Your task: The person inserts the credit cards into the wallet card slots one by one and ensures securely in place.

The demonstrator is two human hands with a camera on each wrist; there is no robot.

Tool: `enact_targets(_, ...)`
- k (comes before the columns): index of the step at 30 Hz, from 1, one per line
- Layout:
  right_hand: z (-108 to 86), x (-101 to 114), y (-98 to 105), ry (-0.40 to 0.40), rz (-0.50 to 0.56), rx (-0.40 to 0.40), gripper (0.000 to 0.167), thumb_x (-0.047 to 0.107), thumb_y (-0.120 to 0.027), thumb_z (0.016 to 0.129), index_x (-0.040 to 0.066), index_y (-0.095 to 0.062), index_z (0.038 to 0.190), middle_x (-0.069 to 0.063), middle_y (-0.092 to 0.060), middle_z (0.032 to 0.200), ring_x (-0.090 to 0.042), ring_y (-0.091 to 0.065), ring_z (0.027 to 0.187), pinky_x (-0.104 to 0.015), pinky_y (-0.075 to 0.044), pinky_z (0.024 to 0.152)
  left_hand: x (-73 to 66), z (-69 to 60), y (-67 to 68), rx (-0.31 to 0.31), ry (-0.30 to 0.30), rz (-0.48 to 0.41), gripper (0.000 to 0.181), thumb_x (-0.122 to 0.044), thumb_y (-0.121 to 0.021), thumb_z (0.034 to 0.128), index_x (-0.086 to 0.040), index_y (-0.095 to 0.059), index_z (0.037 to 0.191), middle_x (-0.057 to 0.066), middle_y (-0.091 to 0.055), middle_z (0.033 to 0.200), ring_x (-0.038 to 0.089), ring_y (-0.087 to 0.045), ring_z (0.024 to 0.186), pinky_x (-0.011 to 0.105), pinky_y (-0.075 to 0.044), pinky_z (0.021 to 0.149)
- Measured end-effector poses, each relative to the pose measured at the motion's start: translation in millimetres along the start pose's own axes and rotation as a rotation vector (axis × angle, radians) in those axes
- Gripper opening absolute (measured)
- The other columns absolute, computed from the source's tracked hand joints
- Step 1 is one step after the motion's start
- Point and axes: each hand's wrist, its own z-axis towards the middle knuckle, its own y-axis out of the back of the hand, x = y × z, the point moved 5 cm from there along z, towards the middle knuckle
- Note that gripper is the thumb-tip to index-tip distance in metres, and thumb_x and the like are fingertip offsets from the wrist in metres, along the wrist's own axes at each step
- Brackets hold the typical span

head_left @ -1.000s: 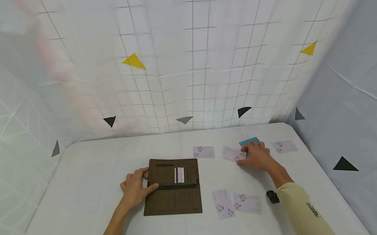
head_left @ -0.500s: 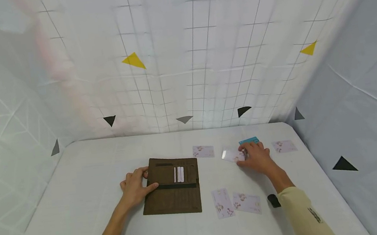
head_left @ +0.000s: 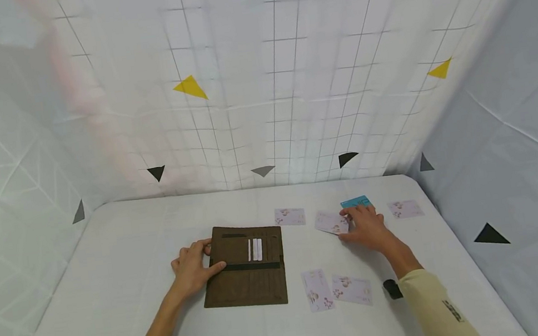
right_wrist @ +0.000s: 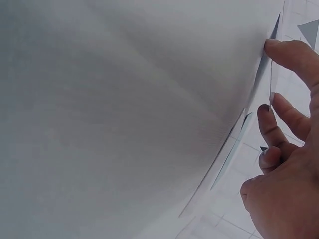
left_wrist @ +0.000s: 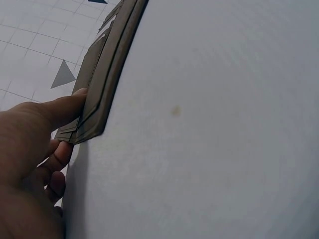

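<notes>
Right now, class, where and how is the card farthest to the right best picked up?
Probably by its two long edges, pinched from above, coming from the near side: the far-right card lies thin and flat on the white table, with nothing against those edges.

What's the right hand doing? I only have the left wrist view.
Observer: The right hand pinches a pale floral card near its right end.
Operator: Anything just beyond that hand?
Observer: A blue card, partly hidden by the hand in the head view.
Operator: And off to its right?
Observer: A loose floral card, lying on the white table.
</notes>
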Motion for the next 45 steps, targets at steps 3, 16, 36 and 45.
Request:
enact_targets(3, -1.2, 0.5, 0.0, 0.01, -0.003, -0.011, 0.065, 0.041, -0.08, 0.082, 0.01, -0.059, 0.134, -0.02, -0.053, 0.13, -0.045, -0.036, 0.126, -0.067, -0.03, 0.095, 0.9, -0.4, -0.4, 0.004, 0.003, -0.002, 0.077, -0.043, -0.081, 0.0842, -0.007, -0.049, 0.144, 0.002, -0.057, 0.108, 0.031, -0.042, 0.107, 0.053, -0.021, 0.087)
enact_targets(16, -5.6, 5.2, -2.0, 0.12, 0.045, -0.073, 0.058, 0.043, -0.08, 0.081, 0.015, -0.063, 0.13, -0.011, -0.056, 0.12, -0.036, -0.042, 0.115, -0.059, -0.031, 0.087, 1.7, -2.4, -0.8, -0.004, -0.002, -0.008, 0.076, -0.043, -0.081, 0.084, -0.007, -0.05, 0.143, 0.002, -0.058, 0.108, 0.03, -0.042, 0.105, 0.053, -0.021, 0.087)
enact_targets(36, -12.6, 43.9, -9.5, 0.246, 0.21, -0.028, 0.056, 0.041, -0.083, 0.08, 0.02, -0.064, 0.128, 0.0, -0.057, 0.11, -0.026, -0.044, 0.109, -0.058, -0.03, 0.092, 1.5, -2.9, -0.3, -0.009, 0.0, -0.019, 0.076, -0.044, -0.081, 0.0836, -0.007, -0.05, 0.143, 0.003, -0.058, 0.108, 0.03, -0.042, 0.107, 0.053, -0.02, 0.087)
enact_targets(45, -15.7, 64.8, -17.5, 0.296, 0.247, 0.006, 0.055, 0.04, -0.083, 0.08, 0.025, -0.062, 0.128, 0.005, -0.055, 0.11, -0.021, -0.045, 0.107, -0.05, -0.031, 0.092, -0.1, -2.0, -0.3, -0.012, -0.004, -0.015, 0.076, -0.043, -0.081, 0.0837, -0.007, -0.05, 0.143, 0.003, -0.058, 0.108, 0.03, -0.042, 0.106, 0.054, -0.02, 0.089)
